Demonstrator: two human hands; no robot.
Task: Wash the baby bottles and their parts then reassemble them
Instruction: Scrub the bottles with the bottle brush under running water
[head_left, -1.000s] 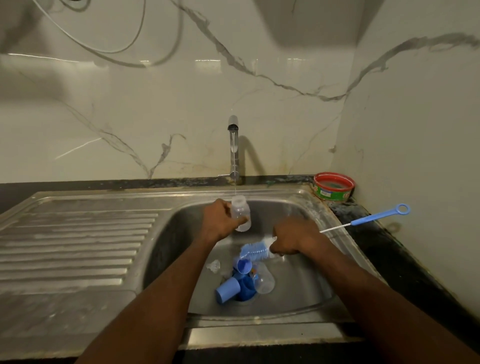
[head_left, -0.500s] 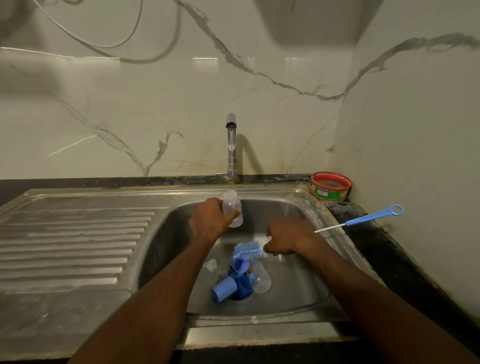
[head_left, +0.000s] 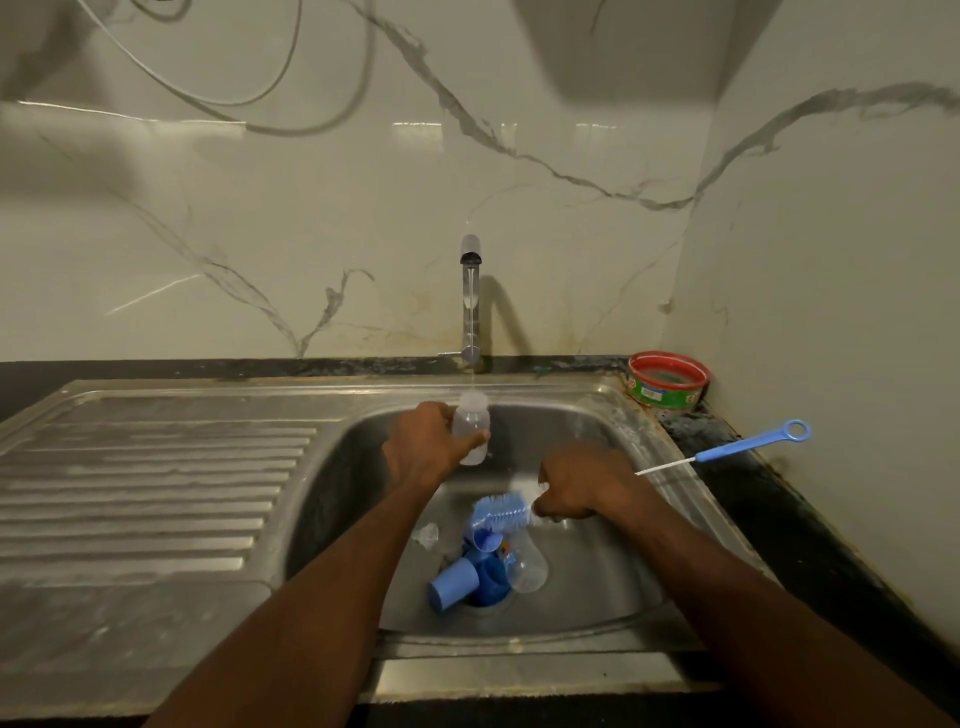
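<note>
My left hand (head_left: 423, 448) grips a small clear baby bottle (head_left: 471, 427) upright under the thin stream from the tap (head_left: 471, 299). My right hand (head_left: 579, 486) holds a blue-bristled bottle brush (head_left: 501, 512) by its neck, bristles pointing left over the basin; its blue ring handle (head_left: 753, 440) sticks out to the right. Near the drain lie a blue cap (head_left: 451, 584), a blue collar (head_left: 485, 540), a second clear bottle (head_left: 527, 569) and a clear teat (head_left: 428, 535).
The steel sink (head_left: 613, 426) has a ribbed drainboard (head_left: 145, 483) on the left. A red-and-green tub (head_left: 667, 379) stands in the back right corner on the dark counter. Marble walls close the back and right side.
The view has shifted slightly. Both hands keep their grips; the bottle stays under the tap stream and the brush hovers in the same spot.
</note>
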